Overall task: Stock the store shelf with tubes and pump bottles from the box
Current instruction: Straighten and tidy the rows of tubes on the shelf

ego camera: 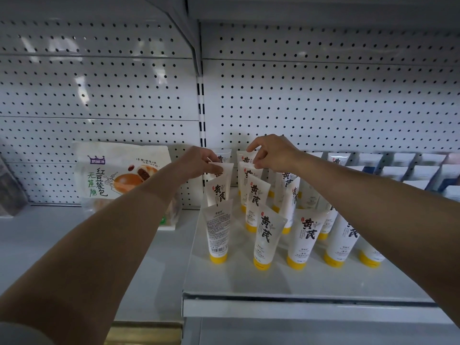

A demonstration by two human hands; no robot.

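Both arms reach to the back of the store shelf [249, 277], where white tubes with yellow caps stand cap-down in rows. The left hand [199, 161] pinches the crimped top edge of a tube in the left column [219, 185], fingers curled over the flat seal. The right hand [271, 154] pinches the top of a neighbouring rear tube [246, 174] in the same way. Holding them by the crimp looks deliberate — it is the only part reachable above the tubes in front, and it lets each be steadied or nudged without toppling its neighbours.

The front tube of the left column [216, 232] shows its barcode side, while the other tubes [267, 235] show the large black characters, so it probably needs turning. To the right stand rows of white-and-blue cartons [408, 168]. On the adjoining shelf to the left, a bread-bun snack bag [119, 178] leans against the pegboard back panel [323, 95]. The box and any pump bottles are out of view.
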